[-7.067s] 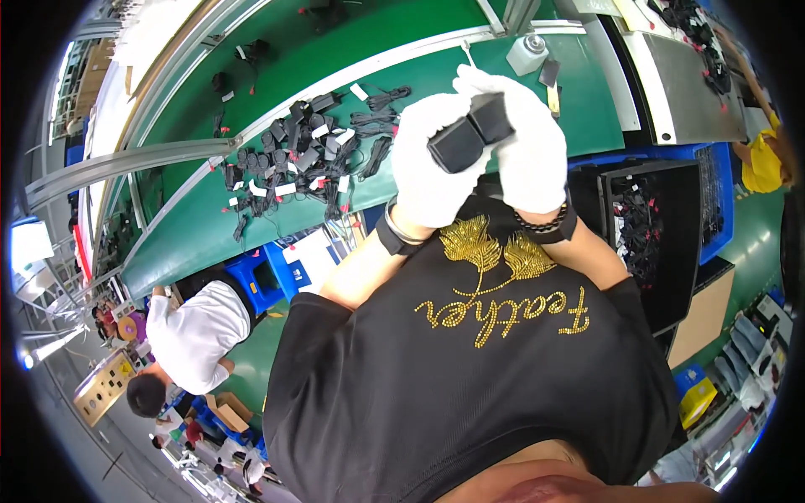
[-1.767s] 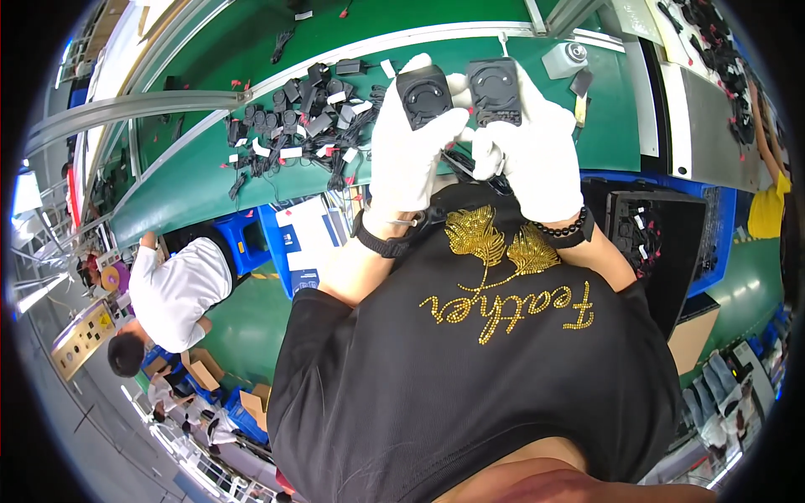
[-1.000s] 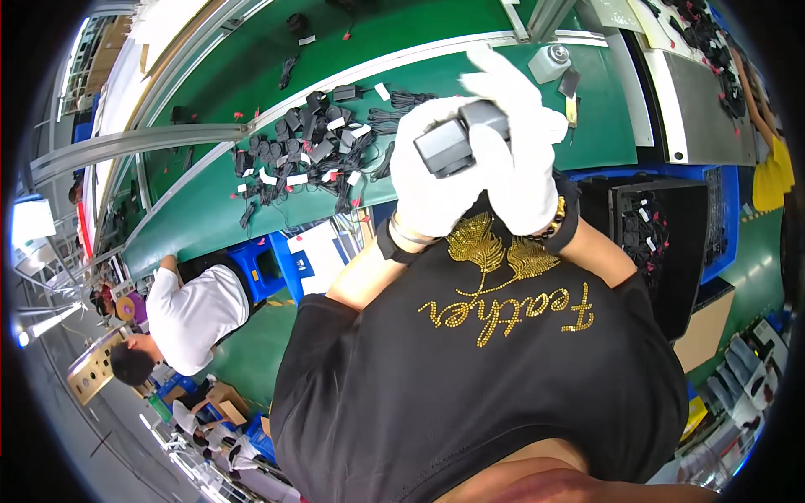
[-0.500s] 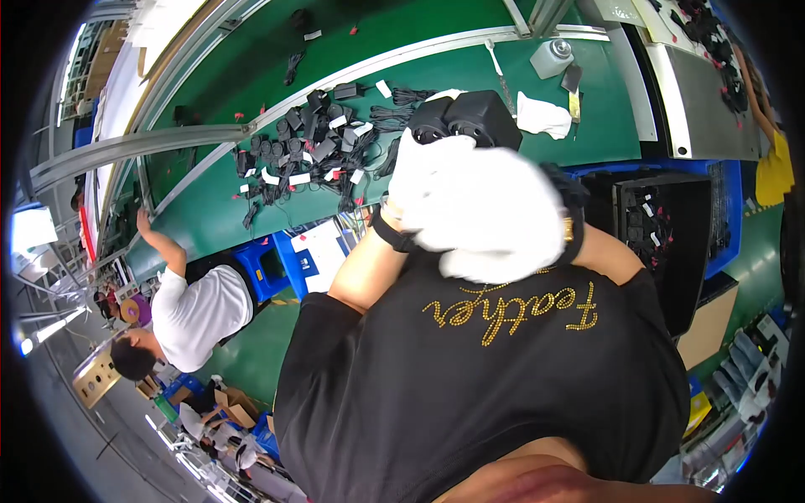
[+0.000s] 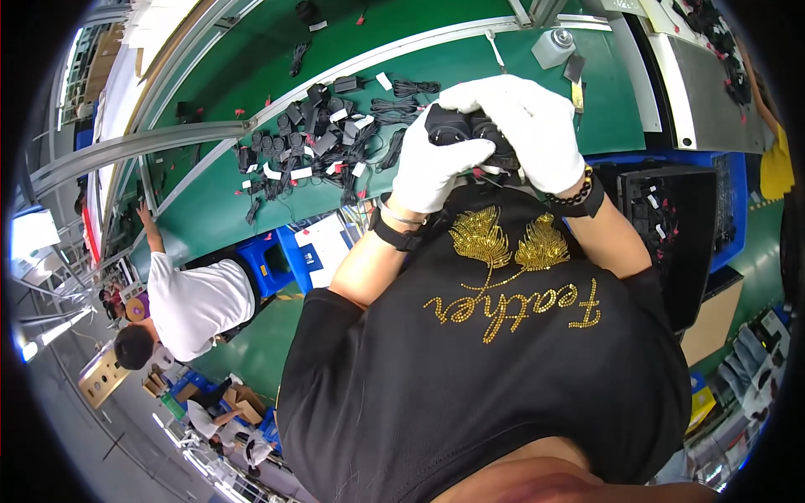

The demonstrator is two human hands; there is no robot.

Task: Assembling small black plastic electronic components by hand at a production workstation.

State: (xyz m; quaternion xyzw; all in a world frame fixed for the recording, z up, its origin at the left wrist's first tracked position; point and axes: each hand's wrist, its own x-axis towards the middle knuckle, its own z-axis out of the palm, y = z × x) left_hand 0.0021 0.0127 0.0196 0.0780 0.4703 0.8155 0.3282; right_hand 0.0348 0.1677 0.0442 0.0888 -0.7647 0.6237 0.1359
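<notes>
Close in front of my chest I hold a pair of black boxy units with round fronts point(image 5: 449, 127) side by side. My left hand point(image 5: 423, 163), in a white glove, is closed on their left side, its thumb lying across the near face. My right hand point(image 5: 537, 130), also gloved in white, wraps over them from the right and the far side. A bit of red shows just below the units, between the hands. Their exact kind I cannot make out. To the left, a heap of similar black units with coiled cables and white tags point(image 5: 314, 138) covers part of the green bench point(image 5: 251, 216).
A white-handled brush point(image 5: 495, 49), a translucent bottle point(image 5: 553, 50) and a yellow-handled scraper point(image 5: 578, 94) lie along the far right. Beside my right arm stands a black bin point(image 5: 696, 226) in a blue crate point(image 5: 738, 201). Another person point(image 5: 210, 306) works at the left.
My right hand, blurred and white near my chest before, has moved up and away onto the black units. The white cloth on the bench is out of sight. The person at left has leaned over.
</notes>
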